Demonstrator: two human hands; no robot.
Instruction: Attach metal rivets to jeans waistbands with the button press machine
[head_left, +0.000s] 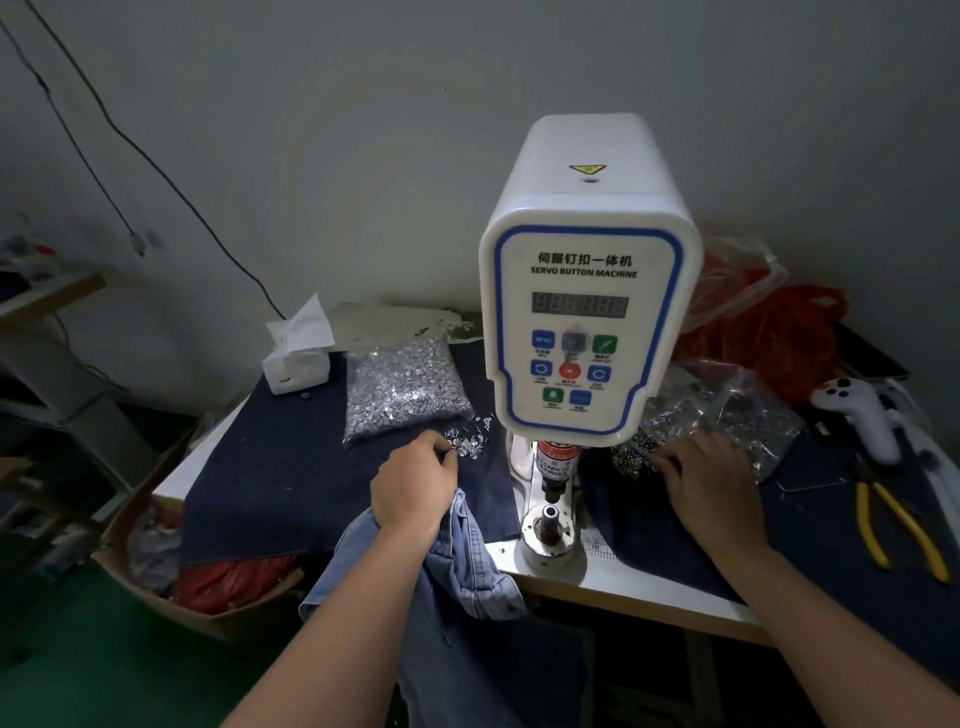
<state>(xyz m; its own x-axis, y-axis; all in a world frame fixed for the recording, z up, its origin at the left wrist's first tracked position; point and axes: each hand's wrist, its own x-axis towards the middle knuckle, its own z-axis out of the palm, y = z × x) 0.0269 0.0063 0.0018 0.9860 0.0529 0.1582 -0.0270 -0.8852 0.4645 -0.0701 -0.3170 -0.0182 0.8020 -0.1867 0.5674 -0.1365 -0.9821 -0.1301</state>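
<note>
The white servo button machine (587, 291) stands mid-table, its round lower die (549, 525) bare beneath the punch. Light blue jeans (467, 566) hang over the table's front edge, just left of the die. My left hand (415, 483) rests on the jeans and reaches into a small scatter of loose silver rivets (467, 441), fingertips curled at them; what it pinches is too small to tell. My right hand (711, 483) lies to the right of the machine, fingers reaching into a pile of dark ring-shaped parts (636, 452).
A clear bag of silver rivets (405, 389) lies behind my left hand. A tissue box (298, 353) sits at the back left. Orange bags (763, 332), a white controller (862, 415) and yellow pliers (898, 530) are on the right. A cardboard box (171, 561) stands below left.
</note>
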